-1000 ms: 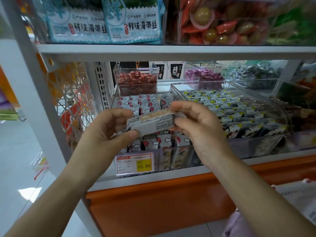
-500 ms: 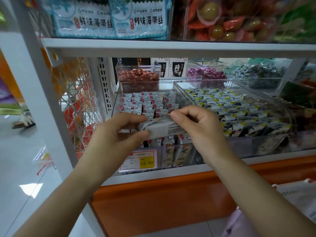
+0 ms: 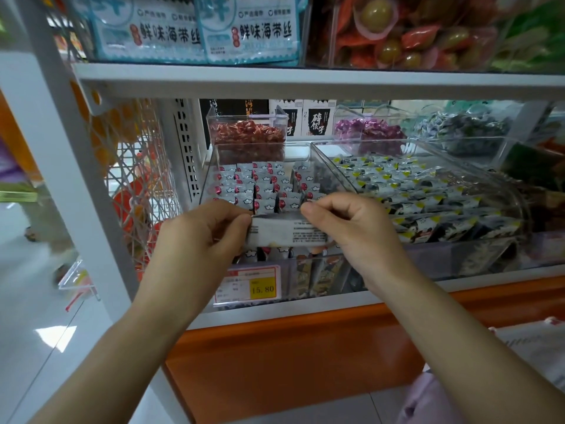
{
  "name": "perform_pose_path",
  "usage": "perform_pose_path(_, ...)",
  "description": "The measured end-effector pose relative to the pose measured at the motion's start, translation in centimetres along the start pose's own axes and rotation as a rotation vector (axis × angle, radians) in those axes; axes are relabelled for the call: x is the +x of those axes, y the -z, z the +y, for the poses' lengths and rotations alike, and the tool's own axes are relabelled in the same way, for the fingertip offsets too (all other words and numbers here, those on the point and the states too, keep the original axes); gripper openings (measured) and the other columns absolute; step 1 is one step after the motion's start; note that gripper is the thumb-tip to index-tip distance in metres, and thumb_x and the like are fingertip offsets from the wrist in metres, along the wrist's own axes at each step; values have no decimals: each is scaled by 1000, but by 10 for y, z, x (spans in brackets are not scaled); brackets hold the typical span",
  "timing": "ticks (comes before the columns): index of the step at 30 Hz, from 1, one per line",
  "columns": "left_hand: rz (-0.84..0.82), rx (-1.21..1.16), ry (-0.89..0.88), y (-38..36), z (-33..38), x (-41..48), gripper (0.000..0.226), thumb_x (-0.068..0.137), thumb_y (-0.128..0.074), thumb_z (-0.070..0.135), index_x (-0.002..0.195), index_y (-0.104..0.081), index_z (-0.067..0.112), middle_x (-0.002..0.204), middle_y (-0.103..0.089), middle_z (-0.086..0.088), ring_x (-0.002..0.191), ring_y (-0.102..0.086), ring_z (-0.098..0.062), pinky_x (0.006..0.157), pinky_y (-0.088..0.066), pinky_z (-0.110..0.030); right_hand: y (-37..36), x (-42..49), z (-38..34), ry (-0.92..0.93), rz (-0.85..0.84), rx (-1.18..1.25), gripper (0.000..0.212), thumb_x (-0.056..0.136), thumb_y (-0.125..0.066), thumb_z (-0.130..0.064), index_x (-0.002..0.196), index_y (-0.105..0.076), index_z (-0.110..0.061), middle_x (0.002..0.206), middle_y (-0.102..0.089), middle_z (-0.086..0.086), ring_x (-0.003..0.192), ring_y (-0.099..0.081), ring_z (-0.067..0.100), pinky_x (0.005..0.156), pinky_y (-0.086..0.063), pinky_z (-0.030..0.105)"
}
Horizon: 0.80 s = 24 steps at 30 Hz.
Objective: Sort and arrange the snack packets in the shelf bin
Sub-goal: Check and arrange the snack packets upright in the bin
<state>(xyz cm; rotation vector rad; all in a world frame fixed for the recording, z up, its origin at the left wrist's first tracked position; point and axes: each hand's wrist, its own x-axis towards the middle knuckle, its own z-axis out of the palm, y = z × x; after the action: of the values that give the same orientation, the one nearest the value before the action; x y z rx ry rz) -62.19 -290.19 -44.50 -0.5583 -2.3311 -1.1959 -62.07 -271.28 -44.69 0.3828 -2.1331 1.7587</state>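
Note:
A clear shelf bin (image 3: 211,166) on the middle shelf holds rows of small white snack packets (image 3: 269,186) with red dots and cloud prints. I hold a stack of these packets (image 3: 281,232) sideways over the bin's front part, printed backs toward me. My left hand (image 3: 201,240) pinches the stack's left end. At the right end, my right hand (image 3: 351,231) grips it with thumb and fingers. The front rows of the bin are hidden behind my hands.
A larger clear bin (image 3: 516,206) of yellow-and-black packets sits to the right. Behind stand bins of red candy (image 3: 247,136) and purple candy (image 3: 370,130). A price tag (image 3: 247,287) reading 15.80 hangs on the bin front. A white shelf board (image 3: 305,81) runs overhead; a white upright (image 3: 70,185) is at left.
Both hands have carried the stack of packets forward and slightly down toward the bin's front. The camera has shifted closer to the shelf.

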Motion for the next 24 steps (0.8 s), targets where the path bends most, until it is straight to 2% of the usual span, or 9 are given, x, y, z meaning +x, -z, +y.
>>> perform_pose_path(4, -20, -70, 53, 0, 0, 2, 17, 87, -52, 25, 76, -60, 35, 71, -67, 7, 65, -63, -6, 59, -52, -24, 0, -1, 0, -33, -7, 23, 14, 87, -61, -12, 77, -68, -5, 66, -65, 0, 55, -64, 7, 47, -51, 19)
perform_pose_path(8, -99, -243, 147, -2, 2, 3, 7, 81, -59, 34, 86, -63, 33, 83, -68, 8, 74, -65, -1, 60, -51, -10, -1, -1, 0, -5, 38, -36, 16, 86, -63, -14, 72, -68, -9, 65, -64, 3, 55, -61, 5, 47, -47, 13)
perform_pose_path(10, -147, -249, 170, -3, 2, 2, 23, 71, -61, 42, 93, -61, 37, 90, -66, 12, 80, -64, 1, 63, -51, -9, -1, 0, 1, -9, 48, -59, 18, 86, -64, -15, 70, -69, -9, 64, -64, 4, 54, -61, 4, 46, -47, 13)
perform_pose_path(13, -135, -268, 159, -2, 0, 4, 18, 79, -64, 27, 93, -59, 39, 93, -66, 10, 79, -64, 2, 62, -48, -6, 6, 4, 0, -111, -34, -24, 17, 83, -66, -19, 68, -71, -12, 64, -69, 4, 57, -67, 11, 45, -52, 20)
perform_pose_path(16, -126, -305, 153, -1, -1, 6, 19, 84, -61, 18, 92, -60, 36, 90, -68, 6, 77, -65, 0, 60, -47, -5, 15, 9, -1, -225, -152, 67, 16, 70, -68, -28, 64, -72, -14, 64, -71, 0, 58, -69, 16, 43, -53, 24)
perform_pose_path(18, -129, -300, 142, -2, -1, 5, 20, 86, -59, 17, 93, -60, 36, 89, -67, 7, 78, -65, 1, 59, -46, -5, 19, 14, 0, -245, -174, 50, 19, 62, -69, -34, 63, -74, -16, 66, -72, -1, 62, -69, 14, 53, -57, 27)
perform_pose_path(20, -129, -285, 135, -4, -2, 5, 20, 87, -58, 18, 95, -60, 37, 90, -67, 8, 79, -64, 1, 60, -47, -6, 22, 17, 2, -262, -182, 19, 20, 58, -69, -38, 64, -75, -21, 69, -73, -2, 68, -69, 11, 70, -56, 33)
perform_pose_path(21, -128, -276, 130, -4, -3, 5, 20, 87, -57, 19, 95, -60, 38, 91, -66, 8, 79, -64, 1, 60, -47, -6, 22, 17, 4, -279, -191, 29, 19, 58, -69, -39, 64, -75, -22, 70, -73, -2, 70, -68, 11, 72, -56, 35)
perform_pose_path(24, -101, -257, 133, -7, -5, 6, 21, 89, -56, 19, 91, -60, 40, 90, -67, 7, 77, -64, 0, 61, -49, -8, 22, 17, 7, -330, -222, 131, 18, 62, -68, -31, 68, -75, -16, 74, -74, 2, 71, -70, 14, 59, -59, 28)
